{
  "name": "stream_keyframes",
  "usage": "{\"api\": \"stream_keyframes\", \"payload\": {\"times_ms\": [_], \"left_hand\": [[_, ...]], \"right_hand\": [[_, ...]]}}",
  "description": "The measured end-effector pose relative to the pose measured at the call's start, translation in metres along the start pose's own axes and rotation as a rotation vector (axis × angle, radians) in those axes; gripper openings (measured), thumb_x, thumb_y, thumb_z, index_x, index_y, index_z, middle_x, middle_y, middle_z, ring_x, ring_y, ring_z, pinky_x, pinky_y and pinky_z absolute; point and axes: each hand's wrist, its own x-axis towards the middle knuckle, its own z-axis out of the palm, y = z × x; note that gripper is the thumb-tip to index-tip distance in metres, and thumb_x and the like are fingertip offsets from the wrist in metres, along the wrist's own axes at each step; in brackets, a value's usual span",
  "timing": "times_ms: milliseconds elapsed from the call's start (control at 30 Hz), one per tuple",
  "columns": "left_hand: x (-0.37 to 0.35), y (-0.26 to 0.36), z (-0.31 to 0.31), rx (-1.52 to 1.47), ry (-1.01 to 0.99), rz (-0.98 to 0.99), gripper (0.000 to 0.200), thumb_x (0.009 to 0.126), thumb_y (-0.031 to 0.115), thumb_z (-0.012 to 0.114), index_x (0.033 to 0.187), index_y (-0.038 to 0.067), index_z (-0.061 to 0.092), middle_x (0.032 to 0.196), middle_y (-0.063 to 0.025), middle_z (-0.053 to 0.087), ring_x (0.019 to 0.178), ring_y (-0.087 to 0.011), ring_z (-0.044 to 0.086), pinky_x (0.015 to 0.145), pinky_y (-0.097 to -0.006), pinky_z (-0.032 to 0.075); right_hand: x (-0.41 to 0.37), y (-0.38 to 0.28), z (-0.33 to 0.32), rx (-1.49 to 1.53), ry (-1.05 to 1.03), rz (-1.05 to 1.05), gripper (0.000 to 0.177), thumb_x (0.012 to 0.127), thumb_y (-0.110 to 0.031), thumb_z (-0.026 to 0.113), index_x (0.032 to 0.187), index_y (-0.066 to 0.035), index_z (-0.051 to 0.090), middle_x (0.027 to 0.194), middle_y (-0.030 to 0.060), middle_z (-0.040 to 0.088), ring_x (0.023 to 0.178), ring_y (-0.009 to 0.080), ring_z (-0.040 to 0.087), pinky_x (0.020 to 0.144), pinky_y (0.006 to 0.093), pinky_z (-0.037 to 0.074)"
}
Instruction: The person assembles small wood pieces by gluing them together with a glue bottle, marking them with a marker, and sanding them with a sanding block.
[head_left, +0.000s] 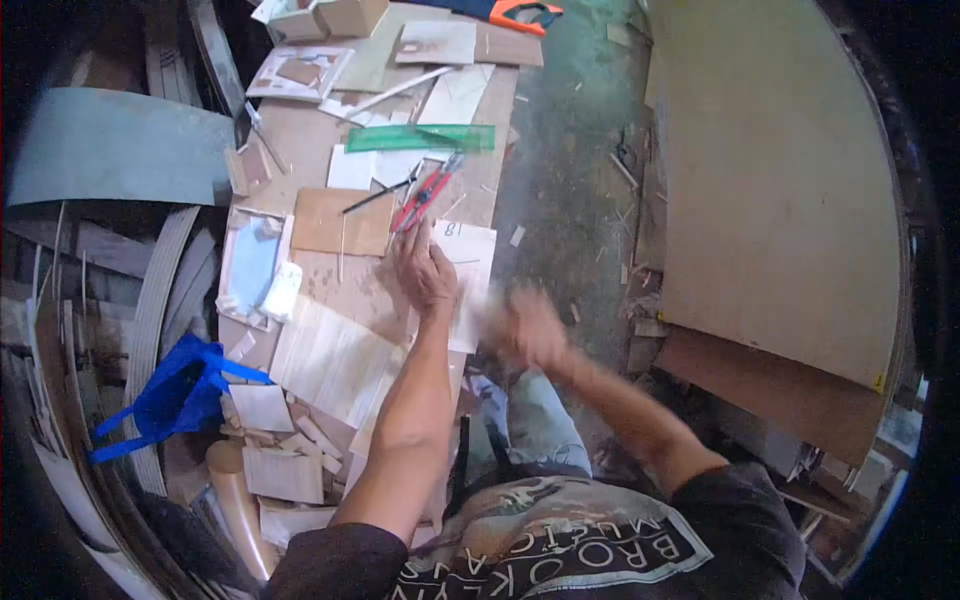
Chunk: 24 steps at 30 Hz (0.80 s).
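My left hand (427, 272) lies on the left side of a white board (470, 250) with handwritten marks near its top edge, fingers stretched out and pointing away from me. Just past its fingertips is a slim red and grey tool (425, 198). To the right of the board, by its edge, my right hand (535, 327) is smeared by motion. A pale blur (485, 308) shows at its fingers, and I cannot tell whether it is a held thing. A brown wooden panel (330, 232) sits left of the red tool.
A green ruler (420, 138) crosses the workbench beyond my hands. Thin wood sheets (330, 360) and a white bottle (282, 291) are at the left. A blue bag (180, 395) hangs by the bench. An orange-handled saw (525, 15) lies far off; a large panel (780, 190) stands right.
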Motion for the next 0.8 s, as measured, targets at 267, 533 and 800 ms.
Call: {"api": "stream_keyframes", "payload": {"times_ms": [267, 533, 800], "left_hand": [[-0.021, 0.009, -0.006, 0.164, -0.093, 0.014, 0.034, 0.087, 0.017, 0.054, 0.119, 0.007, 0.062, 0.131, -0.0127, 0.054, 0.124, -0.0357, 0.045, 0.104, -0.0462, 0.037], [-0.034, 0.016, -0.001, 0.483, -0.186, 0.074, 0.042, 0.094, 0.04, 0.051, 0.131, 0.019, 0.054, 0.149, -0.0051, 0.038, 0.134, -0.0309, 0.035, 0.101, -0.0516, 0.034], [-0.031, 0.021, -0.009, 0.478, -0.203, 0.072, 0.04, 0.094, 0.036, 0.053, 0.13, 0.019, 0.055, 0.149, -0.005, 0.038, 0.133, -0.0294, 0.037, 0.097, -0.0501, 0.036]], "right_hand": [[0.066, 0.096, -0.027, 0.2, 0.401, 0.571, 0.054, 0.088, -0.045, 0.059, 0.137, -0.022, 0.052, 0.104, 0.0201, 0.058, 0.101, 0.0334, 0.056, 0.082, 0.047, 0.047], [0.036, -0.038, 0.057, 1.552, 0.577, 0.459, 0.062, 0.099, -0.036, 0.051, 0.15, -0.006, 0.03, 0.148, 0.0103, 0.04, 0.12, 0.0189, 0.048, 0.098, 0.0321, 0.04], [0.014, -0.065, 0.002, 1.619, 0.423, 0.462, 0.062, 0.1, -0.032, 0.05, 0.149, -0.001, 0.029, 0.152, 0.0126, 0.035, 0.135, 0.0241, 0.037, 0.111, 0.0347, 0.028]]}}
